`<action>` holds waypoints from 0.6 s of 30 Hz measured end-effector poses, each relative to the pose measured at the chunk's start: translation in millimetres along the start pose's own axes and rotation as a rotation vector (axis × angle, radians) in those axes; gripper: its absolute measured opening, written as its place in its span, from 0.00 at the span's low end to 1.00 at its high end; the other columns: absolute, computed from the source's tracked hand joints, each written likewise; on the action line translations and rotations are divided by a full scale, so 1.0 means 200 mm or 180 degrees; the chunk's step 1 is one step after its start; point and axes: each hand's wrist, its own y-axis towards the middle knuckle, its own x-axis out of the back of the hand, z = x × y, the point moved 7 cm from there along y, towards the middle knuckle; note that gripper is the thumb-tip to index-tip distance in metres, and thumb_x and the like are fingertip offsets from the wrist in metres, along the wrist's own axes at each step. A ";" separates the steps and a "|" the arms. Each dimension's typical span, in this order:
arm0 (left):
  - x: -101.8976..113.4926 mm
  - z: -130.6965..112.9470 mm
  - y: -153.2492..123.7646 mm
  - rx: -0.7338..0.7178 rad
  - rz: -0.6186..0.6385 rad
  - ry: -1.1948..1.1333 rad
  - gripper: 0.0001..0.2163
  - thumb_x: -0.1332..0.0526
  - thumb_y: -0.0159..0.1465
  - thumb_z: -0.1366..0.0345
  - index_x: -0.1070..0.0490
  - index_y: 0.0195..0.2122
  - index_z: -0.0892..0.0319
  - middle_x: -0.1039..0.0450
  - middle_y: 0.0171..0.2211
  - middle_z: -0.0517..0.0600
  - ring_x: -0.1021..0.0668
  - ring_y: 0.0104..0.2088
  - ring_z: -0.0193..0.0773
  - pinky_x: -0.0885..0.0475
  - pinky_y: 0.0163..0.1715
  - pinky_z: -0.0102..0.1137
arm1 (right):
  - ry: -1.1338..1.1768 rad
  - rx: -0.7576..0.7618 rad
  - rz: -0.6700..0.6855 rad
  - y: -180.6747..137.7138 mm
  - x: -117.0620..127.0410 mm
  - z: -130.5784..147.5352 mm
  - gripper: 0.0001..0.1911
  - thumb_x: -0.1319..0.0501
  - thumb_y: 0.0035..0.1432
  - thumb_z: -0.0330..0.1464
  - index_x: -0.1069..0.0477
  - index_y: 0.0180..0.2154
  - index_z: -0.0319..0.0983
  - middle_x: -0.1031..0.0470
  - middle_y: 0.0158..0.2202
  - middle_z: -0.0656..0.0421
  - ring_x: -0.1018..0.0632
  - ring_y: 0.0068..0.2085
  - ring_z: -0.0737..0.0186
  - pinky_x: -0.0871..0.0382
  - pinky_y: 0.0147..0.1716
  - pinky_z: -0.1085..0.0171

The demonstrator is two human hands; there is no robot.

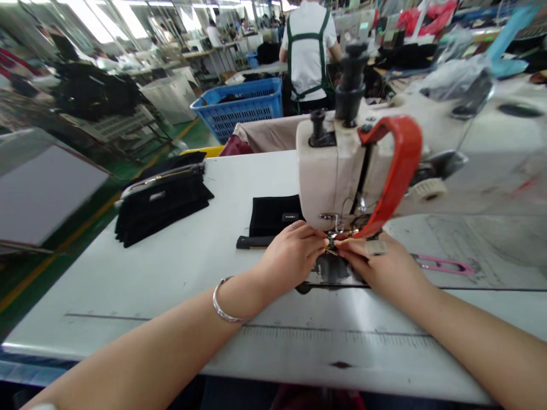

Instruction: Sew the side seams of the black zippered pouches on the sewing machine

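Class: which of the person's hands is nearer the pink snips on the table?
Right. The right hand sits just left of the pink snips, apart from them; the left hand is farther left, beyond the right hand.

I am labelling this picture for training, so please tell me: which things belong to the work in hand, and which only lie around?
In hand: left hand, right hand, small part pinched at the needle, sewing machine, black labelled fabric.
Lying about: stack of black pouches, pink snips, blue basket.
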 end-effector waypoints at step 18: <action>-0.05 0.05 0.00 0.0196 0.0165 -0.0234 0.07 0.41 0.70 0.71 0.23 0.42 0.59 0.20 0.42 0.52 0.21 0.45 0.43 0.27 0.51 0.39 | -0.0059 0.0059 -0.0288 0.01 -0.02 0.00 0.06 0.38 0.65 0.30 0.22 0.42 0.42 0.19 0.42 0.55 0.23 0.45 0.54 0.27 0.45 0.57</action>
